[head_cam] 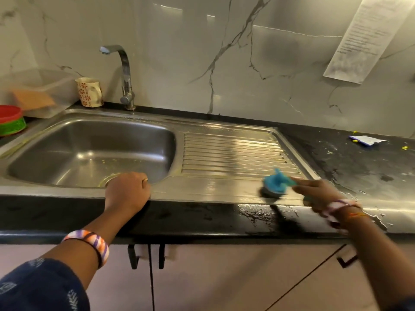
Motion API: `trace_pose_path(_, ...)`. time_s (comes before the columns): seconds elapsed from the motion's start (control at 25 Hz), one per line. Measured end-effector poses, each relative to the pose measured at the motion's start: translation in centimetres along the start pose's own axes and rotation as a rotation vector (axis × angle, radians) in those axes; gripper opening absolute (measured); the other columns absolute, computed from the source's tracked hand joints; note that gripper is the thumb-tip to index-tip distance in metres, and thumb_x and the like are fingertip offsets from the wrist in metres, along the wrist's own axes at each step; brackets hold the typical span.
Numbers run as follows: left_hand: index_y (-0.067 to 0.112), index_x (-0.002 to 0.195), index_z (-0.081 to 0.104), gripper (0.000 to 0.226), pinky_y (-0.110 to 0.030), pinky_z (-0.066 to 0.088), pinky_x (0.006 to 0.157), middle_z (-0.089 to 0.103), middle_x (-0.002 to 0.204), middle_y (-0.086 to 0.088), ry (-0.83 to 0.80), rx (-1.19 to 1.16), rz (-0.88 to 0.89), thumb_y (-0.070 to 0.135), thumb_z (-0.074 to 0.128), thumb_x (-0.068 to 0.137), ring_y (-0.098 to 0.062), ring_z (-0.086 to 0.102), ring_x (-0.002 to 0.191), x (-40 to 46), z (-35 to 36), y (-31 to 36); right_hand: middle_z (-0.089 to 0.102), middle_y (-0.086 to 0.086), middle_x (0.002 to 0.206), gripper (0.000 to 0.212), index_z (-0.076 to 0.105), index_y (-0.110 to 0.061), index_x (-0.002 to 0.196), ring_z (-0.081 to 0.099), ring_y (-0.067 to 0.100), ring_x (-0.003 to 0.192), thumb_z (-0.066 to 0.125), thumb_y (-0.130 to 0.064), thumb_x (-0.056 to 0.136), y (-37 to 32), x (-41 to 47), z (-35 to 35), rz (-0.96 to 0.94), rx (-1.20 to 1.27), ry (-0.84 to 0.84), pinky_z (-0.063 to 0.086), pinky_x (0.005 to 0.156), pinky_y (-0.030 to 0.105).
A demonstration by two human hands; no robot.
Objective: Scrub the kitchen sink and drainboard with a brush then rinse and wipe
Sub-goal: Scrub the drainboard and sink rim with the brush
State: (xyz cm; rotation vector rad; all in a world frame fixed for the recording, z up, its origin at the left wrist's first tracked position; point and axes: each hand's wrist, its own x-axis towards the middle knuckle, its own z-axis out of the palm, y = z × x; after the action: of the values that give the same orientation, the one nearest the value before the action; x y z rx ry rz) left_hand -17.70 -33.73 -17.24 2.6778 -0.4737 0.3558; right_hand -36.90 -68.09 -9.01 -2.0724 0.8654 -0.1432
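A steel sink [56, 140] with a ribbed drainboard [231, 151] on its right is set into a dark counter. My right hand [318, 194] grips the blue handle of a scrub brush [275, 181], blurred by motion; its dark bristles press on the flat front strip of the drainboard. My left hand [126, 190] rests curled as a fist on the sink's front rim beside the basin, holding nothing I can see. A chrome tap [125, 72] stands behind the basin.
A flowered mug [88, 92], a clear plastic box [38, 90] and red and green lids [11, 122] sit at the back left. Wet dark counter [350, 162] with a paper scrap [367, 140] lies to the right. Cabinet doors are below.
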Motion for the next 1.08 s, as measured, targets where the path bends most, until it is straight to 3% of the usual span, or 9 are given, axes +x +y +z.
trace_pose_path(0.08, 0.015, 0.059, 0.055, 0.031, -0.028, 0.042, 0.051, 0.051, 0.056, -0.001, -0.008, 0.012, 0.004, 0.017, 0.044, 0.088, -0.018, 0.05, 0.055, 0.2, 0.1, 0.0, 0.046, 0.009, 0.065, 0.035, 0.058, -0.008, 0.124, 0.039, 0.014, 0.048, 0.056, -0.02, 0.091, 2.2, 0.3, -3.9, 0.138, 0.023, 0.102, 0.032, 0.04, 0.018)
trace_pose_path(0.2, 0.016, 0.059, 0.054, 0.03, -0.027, 0.042, 0.051, 0.051, 0.056, 0.0, -0.006, -0.004, -0.004, 0.017, 0.044, 0.088, -0.018, 0.05, 0.056, 0.1, 0.1, 0.0, 0.048, 0.011, 0.073, 0.037, 0.055, -0.013, 0.126, 0.04, 0.014, 0.05, 0.056, -0.024, 0.091, 1.2, 0.1, -3.3, 0.164, 0.071, 0.005, 0.033, 0.042, 0.021)
trace_pose_path(0.32, 0.014, 0.064, 0.058, 0.028, -0.03, 0.047, 0.054, 0.056, 0.062, -0.002, 0.016, 0.014, -0.041, 0.014, 0.044, 0.088, -0.02, 0.052, 0.06, 0.2, 0.1, 0.1, 0.048, 0.002, 0.064, 0.034, 0.056, -0.015, 0.126, 0.039, 0.001, 0.031, 0.055, -0.02, 0.092, -3.6, -0.7, 4.2, -0.034, 0.037, -0.181, 0.03, 0.03, 0.014)
trace_pose_path(0.44, 0.011, 0.082, 0.064, 0.018, -0.035, 0.052, 0.063, 0.062, 0.077, -0.006, 0.025, 0.032, -0.146, 0.011, 0.047, 0.087, -0.022, 0.058, 0.071, 0.2, -0.1, -0.2, 0.054, -0.017, 0.05, 0.037, 0.058, -0.014, 0.126, 0.041, -0.003, 0.033, 0.058, -0.016, 0.09, -9.2, -1.5, 14.5, -0.299, 0.028, -0.372, 0.031, 0.035, 0.007)
trace_pose_path(0.52, 0.008, 0.089, 0.063, 0.014, -0.036, 0.053, 0.07, 0.064, 0.085, -0.01, 0.008, 0.052, -0.199, 0.013, 0.05, 0.087, -0.025, 0.06, 0.079, 0.1, -0.3, -0.2, 0.052, -0.018, 0.054, 0.039, 0.059, -0.016, 0.127, 0.044, -0.003, 0.037, 0.06, -0.018, 0.088, -11.8, -1.9, 19.1, -0.374, 0.023, -0.432, 0.031, 0.04, 0.009)
trace_pose_path(0.68, 0.008, 0.083, 0.058, 0.01, -0.036, 0.049, 0.066, 0.06, 0.081, -0.01, 0.027, 0.02, -0.2, 0.01, 0.049, 0.086, -0.026, 0.057, 0.076, 0.1, -0.3, -0.4, 0.047, -0.01, 0.056, 0.038, 0.058, -0.019, 0.127, 0.038, 0.002, 0.04, 0.058, -0.017, 0.089, -10.4, -1.1, 15.9, -0.351, -0.023, -0.441, 0.029, 0.035, 0.01)
trace_pose_path(0.8, 0.01, 0.079, 0.057, 0.013, -0.036, 0.05, 0.063, 0.06, 0.078, -0.008, 0.054, -0.007, -0.128, 0.01, 0.046, 0.087, -0.025, 0.056, 0.071, 0.3, 0.3, -0.5, 0.044, -0.008, 0.044, 0.037, 0.055, -0.021, 0.129, 0.033, 0.0, 0.028, 0.056, -0.018, 0.092, -4.6, -0.2, 6.7, -0.225, -0.112, -0.314, 0.027, 0.031, 0.012)
trace_pose_path(0.88, 0.012, 0.074, 0.055, 0.018, -0.036, 0.051, 0.061, 0.058, 0.07, -0.005, 0.045, 0.023, -0.046, 0.013, 0.046, 0.089, -0.022, 0.055, 0.065, 0.4, 0.7, -0.4, 0.045, -0.001, 0.048, 0.035, 0.056, -0.021, 0.127, 0.035, 0.003, 0.031, 0.055, -0.021, 0.092, -0.3, 0.3, 0.6, -0.056, -0.138, -0.111, 0.029, 0.032, 0.017)
trace_pose_path(1.08, 0.014, 0.068, 0.053, 0.022, -0.034, 0.045, 0.057, 0.056, 0.067, -0.004, 0.025, 0.045, -0.001, 0.013, 0.043, 0.088, -0.022, 0.051, 0.063, 0.9, 0.8, -0.4, 0.053, 0.011, 0.068, 0.036, 0.056, -0.009, 0.128, 0.047, 0.023, 0.059, 0.053, -0.02, 0.093, 3.7, 2.1, -4.5, 0.161, -0.176, 0.289, 0.043, 0.062, 0.033)
